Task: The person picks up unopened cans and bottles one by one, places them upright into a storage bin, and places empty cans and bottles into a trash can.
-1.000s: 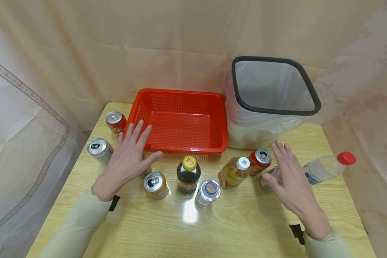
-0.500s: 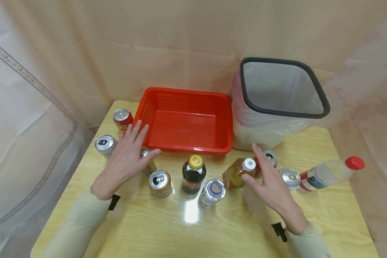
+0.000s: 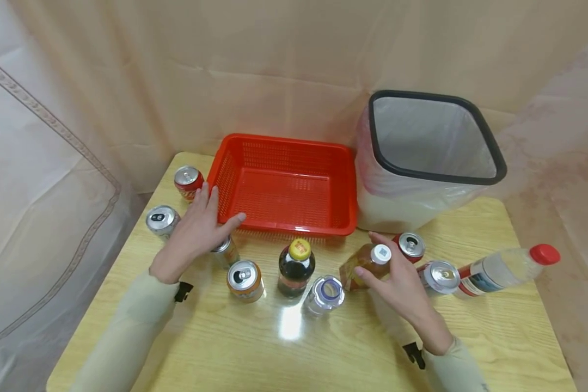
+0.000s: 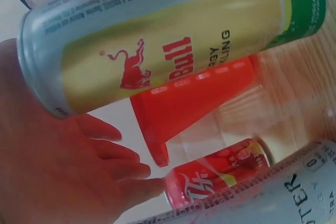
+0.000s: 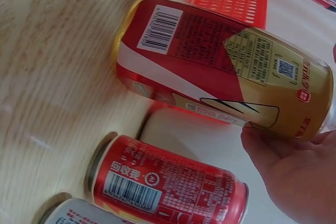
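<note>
My left hand (image 3: 193, 231), its fingers extended, hovers among cans at the left of the red basket. A gold Red Bull can (image 4: 157, 56) stands on its thumb side. A pale grey can (image 3: 164, 222) and a red can (image 3: 190, 188) stand on its other side. My right hand (image 3: 397, 286) is at a white-capped amber drink bottle (image 3: 355, 267), thumb on the near side and fingers round the far side. In the right wrist view, fingertips lie right at the shoulder of this red-and-gold labelled bottle (image 5: 210, 61). The hand's spread is wide and the bottle stands upright.
The red basket (image 3: 347, 218) and a lined bin (image 3: 397, 209) stand at the back. An orange can (image 3: 247, 291), dark yellow-capped bottle (image 3: 294, 272) and uncapped clear bottle (image 3: 323, 299) stand mid-table. A red can (image 3: 411, 246), silver-topped can (image 3: 438, 277) and red-capped bottle (image 3: 507, 269) are at right.
My right hand has moved left, from the silver-topped can to the amber bottle. My left hand has stayed beside the basket with only a slight shift. The head view has turned slightly.
</note>
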